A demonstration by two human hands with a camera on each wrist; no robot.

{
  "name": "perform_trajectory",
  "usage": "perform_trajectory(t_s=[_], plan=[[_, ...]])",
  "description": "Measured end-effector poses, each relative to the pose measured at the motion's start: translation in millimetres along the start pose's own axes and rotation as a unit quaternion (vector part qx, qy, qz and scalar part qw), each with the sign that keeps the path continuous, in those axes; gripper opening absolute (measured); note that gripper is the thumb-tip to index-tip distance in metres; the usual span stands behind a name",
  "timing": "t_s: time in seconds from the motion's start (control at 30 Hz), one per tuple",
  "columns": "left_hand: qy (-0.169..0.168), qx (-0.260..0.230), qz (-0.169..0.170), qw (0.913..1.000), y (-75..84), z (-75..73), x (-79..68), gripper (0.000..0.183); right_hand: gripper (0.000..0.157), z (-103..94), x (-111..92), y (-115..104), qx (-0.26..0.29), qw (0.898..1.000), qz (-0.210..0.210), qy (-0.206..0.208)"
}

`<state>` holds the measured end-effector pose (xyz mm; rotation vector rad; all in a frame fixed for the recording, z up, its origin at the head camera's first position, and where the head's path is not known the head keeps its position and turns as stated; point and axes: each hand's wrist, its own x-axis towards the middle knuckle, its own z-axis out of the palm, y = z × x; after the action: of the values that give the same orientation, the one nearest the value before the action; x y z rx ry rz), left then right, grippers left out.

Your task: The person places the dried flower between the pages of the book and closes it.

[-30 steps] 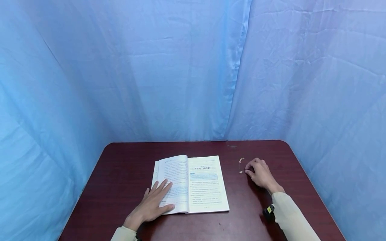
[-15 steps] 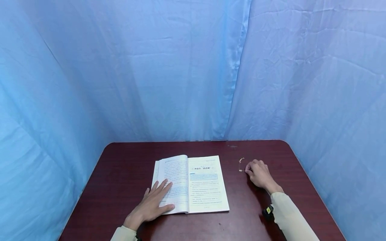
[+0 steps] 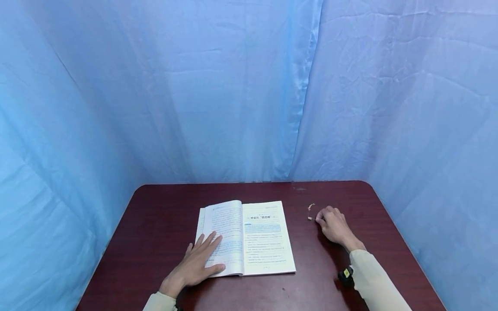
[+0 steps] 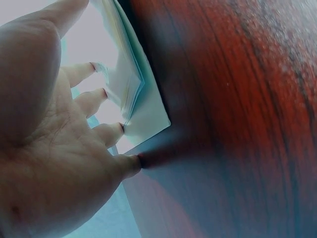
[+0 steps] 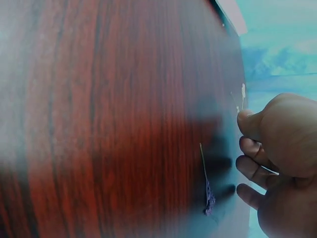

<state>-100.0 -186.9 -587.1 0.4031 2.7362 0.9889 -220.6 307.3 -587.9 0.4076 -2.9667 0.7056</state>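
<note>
An open book [image 3: 268, 242] lies on the dark red table. My left hand [image 3: 194, 265] rests spread over its left page, fingers straight; in the left wrist view the little finger [image 4: 130, 166] reaches past the book's edge. To the book's right, my right hand [image 3: 334, 224] pinches the thin stem of a small sprig with a pale tip [image 3: 309, 218] between thumb and forefinger. Just beyond lies another small pale dried sprig [image 3: 311, 206]. The right wrist view shows a purple dried flower sprig [image 5: 208, 196] on the table beside the hand; the head view does not show it.
The dark red wooden table [image 3: 155, 216] has rounded far corners. Blue curtains [image 3: 233, 108] hang close around its back and sides. A dark wrist camera [image 3: 345, 275] sits at the right sleeve.
The pale tip of the sprig in my right hand has shifted slightly away from me, and the hand has moved very little. My left hand and the book have stayed in place.
</note>
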Motion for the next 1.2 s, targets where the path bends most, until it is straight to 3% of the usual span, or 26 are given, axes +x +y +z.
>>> perform_trajectory(t_s=[0.17,0.37,0.7,1.0,1.2], plan=[[0.010,-0.015,0.020,0.9996,2.6,-1.7,-2.2,0.090,0.011,-2.9,-1.8,-5.9,0.022,1.000,-0.005,0.018],[0.014,-0.018,0.021,0.9995,3.0,-1.4,-1.5,0.090,0.011,-4.9,-4.0,-11.2,0.043,0.998,-0.009,0.038],[-0.023,0.011,-0.019,0.9995,13.9,-9.4,-1.1,0.090,0.010,-4.6,-10.6,-23.9,0.079,0.995,0.041,0.040],[0.008,-0.008,-0.001,0.9999,7.6,-3.1,-2.6,0.091,0.010,-0.6,-15.7,-33.2,0.090,0.993,0.059,0.049],[-0.018,0.002,-0.023,0.9996,13.8,-8.5,-1.7,0.091,0.010,2.1,-19.2,-42.9,0.101,0.991,0.062,0.062]])
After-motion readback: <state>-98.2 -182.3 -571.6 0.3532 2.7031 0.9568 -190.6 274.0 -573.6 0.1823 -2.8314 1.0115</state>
